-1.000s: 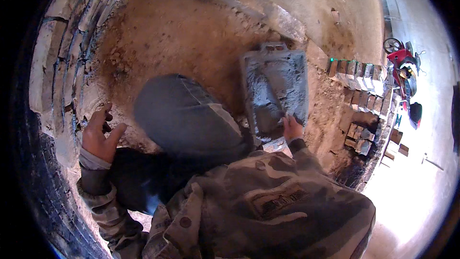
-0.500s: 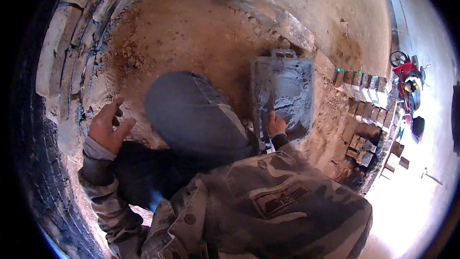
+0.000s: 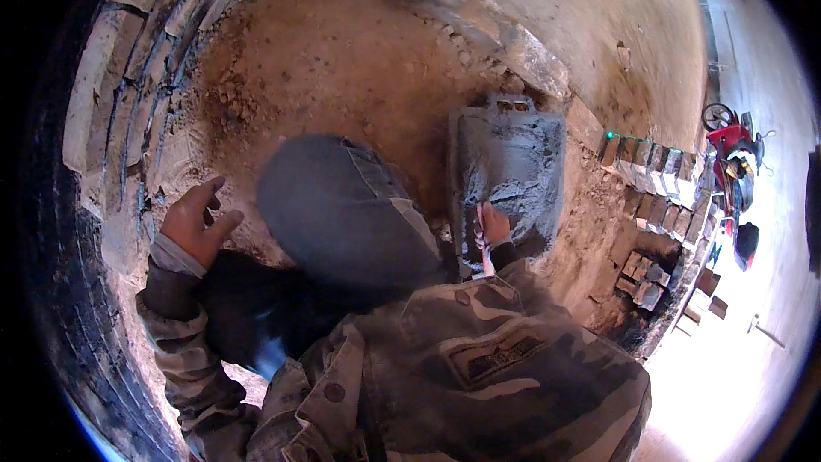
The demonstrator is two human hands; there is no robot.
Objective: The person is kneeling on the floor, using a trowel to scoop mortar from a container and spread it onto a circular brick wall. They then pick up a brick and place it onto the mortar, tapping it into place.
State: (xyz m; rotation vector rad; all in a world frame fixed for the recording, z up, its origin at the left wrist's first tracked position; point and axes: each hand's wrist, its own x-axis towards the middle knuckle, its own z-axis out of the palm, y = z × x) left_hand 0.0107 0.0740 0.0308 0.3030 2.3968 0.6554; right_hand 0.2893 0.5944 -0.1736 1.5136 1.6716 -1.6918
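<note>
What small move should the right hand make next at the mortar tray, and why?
Probably draw a scoop of mortar toward the person. The right hand is at the near edge of the grey mortar tray, holding what seems to be a trowel, while the left hand waits empty near the brick wall.

One head-worn fisheye view looks steeply down, close over the person's jacket and knee.

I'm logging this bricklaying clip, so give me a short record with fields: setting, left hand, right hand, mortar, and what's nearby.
setting: dirt pit ringed by a curved brick wall
left hand: open, empty, by the wall
right hand: gripping a tool handle, its blade hidden, in the mortar tray
mortar: grey, wet, fills the tray
nearby: row of bricks, red motorbike
</note>
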